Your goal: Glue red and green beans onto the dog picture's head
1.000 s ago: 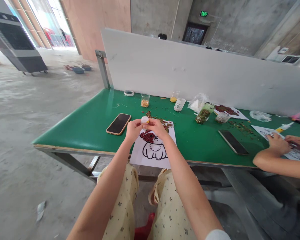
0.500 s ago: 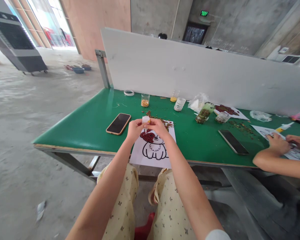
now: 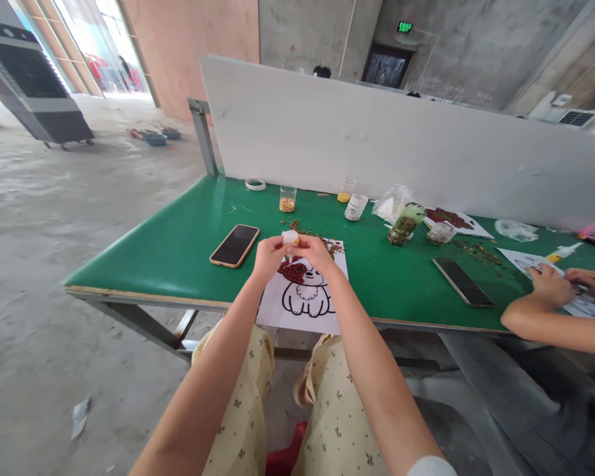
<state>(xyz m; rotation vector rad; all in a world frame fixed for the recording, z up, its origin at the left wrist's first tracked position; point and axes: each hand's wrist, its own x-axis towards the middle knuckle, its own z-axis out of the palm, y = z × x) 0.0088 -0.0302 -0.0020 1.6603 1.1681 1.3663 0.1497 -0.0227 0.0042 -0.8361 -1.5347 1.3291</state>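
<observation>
Above paper (image 3: 277,311) overhanging table (image 3: 153,251) edge, left hand (image 3: 268,258), right hand (image 3: 315,251) — both sets of fingers closed round white container (image 3: 289,237)

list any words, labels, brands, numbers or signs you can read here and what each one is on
"EXIT": on the green sign high on the back wall; the characters above it are too blurred to read.
Writing on the back wall: too faint to read.
Marks on the whitish jar: too small to tell whether they are text.
I can read nothing else.
</observation>
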